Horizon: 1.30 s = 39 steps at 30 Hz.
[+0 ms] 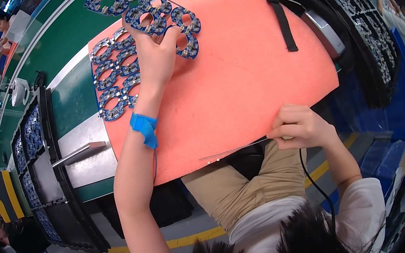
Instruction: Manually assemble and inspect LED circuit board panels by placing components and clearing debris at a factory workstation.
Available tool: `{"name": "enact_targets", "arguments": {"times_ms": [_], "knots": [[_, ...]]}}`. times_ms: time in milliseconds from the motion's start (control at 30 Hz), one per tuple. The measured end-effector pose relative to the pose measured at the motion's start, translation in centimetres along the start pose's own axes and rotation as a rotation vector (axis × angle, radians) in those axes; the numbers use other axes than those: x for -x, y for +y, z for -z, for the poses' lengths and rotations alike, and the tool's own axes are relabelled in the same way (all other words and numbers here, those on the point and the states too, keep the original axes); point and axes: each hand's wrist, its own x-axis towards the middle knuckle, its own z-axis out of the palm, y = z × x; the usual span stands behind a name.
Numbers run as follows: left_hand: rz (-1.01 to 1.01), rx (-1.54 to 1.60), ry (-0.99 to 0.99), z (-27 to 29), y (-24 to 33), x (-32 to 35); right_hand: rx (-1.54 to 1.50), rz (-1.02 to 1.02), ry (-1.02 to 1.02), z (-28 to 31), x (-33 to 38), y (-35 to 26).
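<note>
My left hand (156, 59) is at the far left part of a salmon-coloured foam mat (236, 72), closed on a panel of ring-shaped blue circuit boards (149, 19) raised above it. Under and beside that arm, more ring-shaped circuit boards (106, 75) lie in rows on the mat. A blue wrist strap (144, 128) with a thin cord is around my left wrist. By the mat's near right edge my right hand (296, 127) is closed on thin metal tweezers (235, 149), their tips pointing left. Small white bits (218, 160) lie near the mat's front edge.
Black trays of circuit boards stand at the left (38, 172) and right (371, 35). A metal bar (79, 153) lies left of the mat. A black strap (283, 20) and a grey-black device (323, 33) sit at the mat's far right. Other people are in the background.
</note>
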Motion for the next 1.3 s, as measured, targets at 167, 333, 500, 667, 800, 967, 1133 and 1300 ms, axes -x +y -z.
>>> {"name": "enact_targets", "arguments": {"times_ms": [167, 333, 500, 667, 800, 967, 1133, 1300], "knots": [[-0.029, -0.004, -0.010, 0.1, 0.0, -0.1, 0.001, 0.004, -0.006, 0.1, 0.0, -0.1], [-0.013, -0.031, -0.025, 0.2, -0.1, -0.3, 0.001, 0.009, -0.001, 0.1, 0.1, 0.0], [-0.025, -0.028, -0.042, 0.2, -0.1, -0.3, -0.004, 0.012, -0.002, 0.1, 0.1, 0.0], [-0.004, 0.025, -0.002, 0.1, 0.0, 0.1, -0.018, 0.016, -0.015, 0.1, 0.2, 0.0], [0.013, 0.021, -0.027, 0.1, -0.1, -0.2, -0.020, 0.013, -0.019, 0.2, 0.5, 0.2], [-0.021, -0.031, -0.038, 0.1, -0.1, -0.5, -0.027, 0.007, -0.011, 0.3, 0.6, 0.3], [-0.016, -0.013, -0.027, 0.3, 0.2, -0.5, -0.014, 0.020, -0.039, 0.6, 0.5, 0.2], [0.031, -0.010, 0.011, 0.4, -1.7, -0.1, 0.116, -0.023, -0.116, 0.1, 1.0, 0.3]]}}
